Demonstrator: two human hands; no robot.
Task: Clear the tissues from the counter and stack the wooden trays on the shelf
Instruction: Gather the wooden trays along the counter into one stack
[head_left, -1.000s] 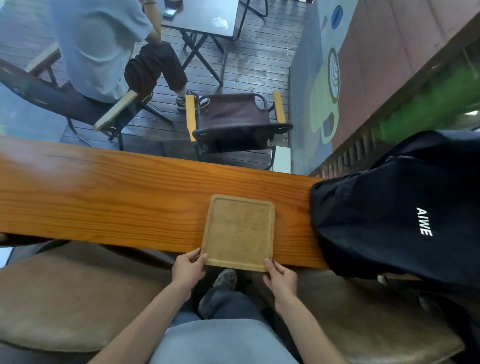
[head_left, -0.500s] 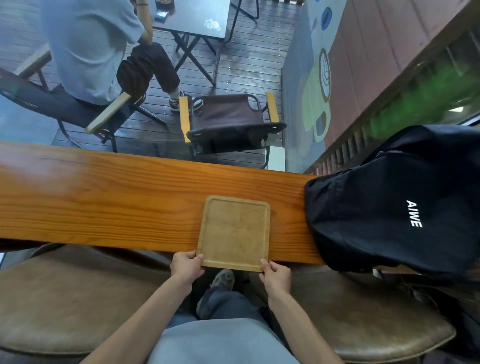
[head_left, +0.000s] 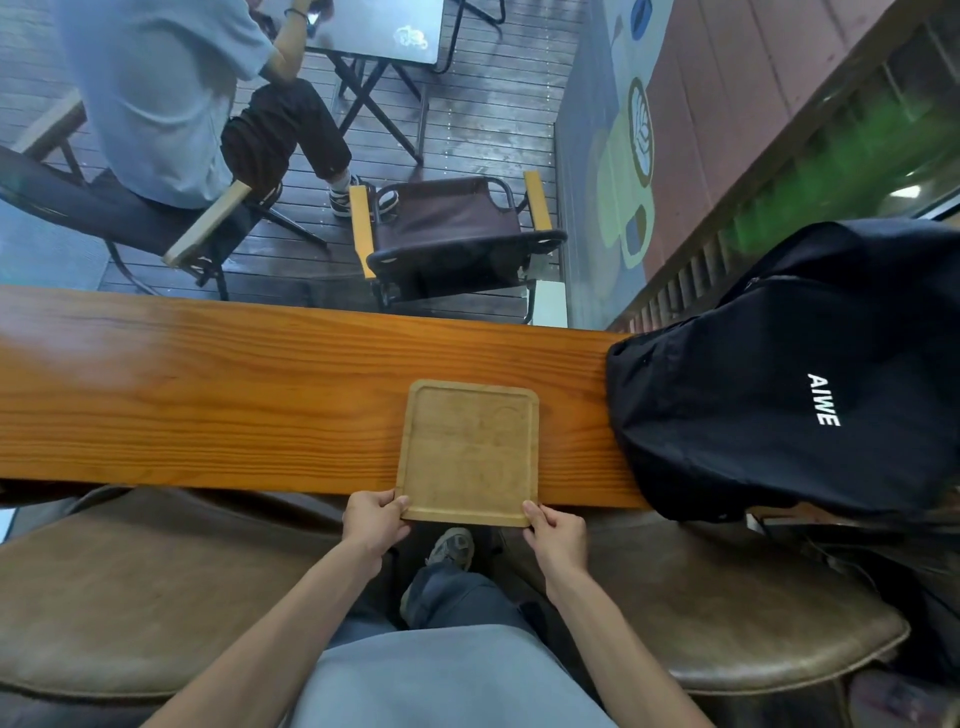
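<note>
A square pale wooden tray (head_left: 469, 447) lies flat on the glossy orange-brown wooden counter (head_left: 208, 395), its near edge overhanging the counter's front. My left hand (head_left: 375, 521) grips the tray's near left corner, thumb on top. My right hand (head_left: 556, 531) grips the near right corner the same way. No tissues and no shelf are in view.
A black backpack (head_left: 789, 374) lies on the counter just right of the tray. Two brown leather stools (head_left: 737, 613) flank my legs below the counter. Beyond the glass are a folding chair (head_left: 452, 234) and a seated person (head_left: 171, 104) at a small table.
Both hands have closed on the tray's near corners. The tray has slid slightly toward me, so its near edge hangs over the counter's front.
</note>
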